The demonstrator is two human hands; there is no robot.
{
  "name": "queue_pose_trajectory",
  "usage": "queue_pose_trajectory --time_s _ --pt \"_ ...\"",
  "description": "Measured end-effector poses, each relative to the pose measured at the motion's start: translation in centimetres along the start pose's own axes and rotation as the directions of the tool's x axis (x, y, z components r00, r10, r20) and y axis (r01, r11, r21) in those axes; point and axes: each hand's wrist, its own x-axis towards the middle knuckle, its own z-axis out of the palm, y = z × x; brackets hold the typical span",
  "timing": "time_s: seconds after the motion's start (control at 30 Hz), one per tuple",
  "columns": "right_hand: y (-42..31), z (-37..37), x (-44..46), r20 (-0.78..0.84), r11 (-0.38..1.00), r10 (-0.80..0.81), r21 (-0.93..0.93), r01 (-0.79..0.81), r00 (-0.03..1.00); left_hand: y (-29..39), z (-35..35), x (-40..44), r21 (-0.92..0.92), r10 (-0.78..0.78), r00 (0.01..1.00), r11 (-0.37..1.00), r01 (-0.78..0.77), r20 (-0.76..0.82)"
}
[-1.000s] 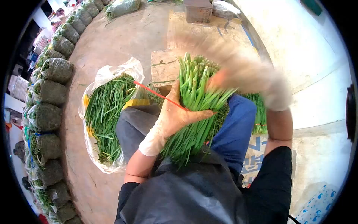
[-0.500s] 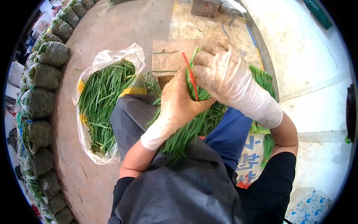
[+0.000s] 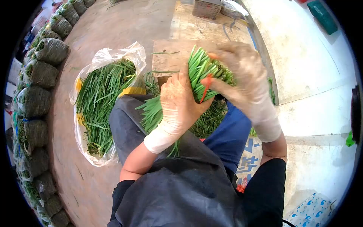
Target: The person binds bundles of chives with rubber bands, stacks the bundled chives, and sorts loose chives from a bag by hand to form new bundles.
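My left hand (image 3: 177,100), in a thin pale glove, is wrapped around a bundle of green chives (image 3: 196,72). The cut stem ends point up and away, and the leaves hang toward my lap. A red tie (image 3: 206,87) runs across the bundle just beyond my left fingers. My gloved right hand (image 3: 245,81) is at the stem ends, smeared by motion. Its thumb lies by the red tie, while its other fingers are blurred over the far side of the stems. More loose chives (image 3: 211,119) lie under the bundle, between my knees.
An open plastic bag (image 3: 77,125) of chives stands on the floor to my left. Several filled bags (image 3: 38,102) line the far left. Ahead are a wooden board (image 3: 170,56) and a box (image 3: 206,9). A pale wall (image 3: 306,68) rises on the right.
The bundle has tilted so its cut ends now face me more. My right hand has moved slightly right and its closed fingers have loosened. The red tie now sits closer around the stems.
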Motion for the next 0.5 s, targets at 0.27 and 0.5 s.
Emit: queue_pose_trajectory --time_s 0.27,0.5 --pt "2.2 -2.0 0.8 -0.205 0.825 0.285 0.549 -0.131 0.937 -0.7 -0.1 -0.7 -0.041 0.025 1.000 0.999 -0.025 0.005" --pt "0.6 -1.6 -0.2 0.120 0.986 0.062 0.147 -0.079 0.991 -0.3 0.3 -0.5 0.003 0.031 0.999 1.000 -0.031 -0.018"
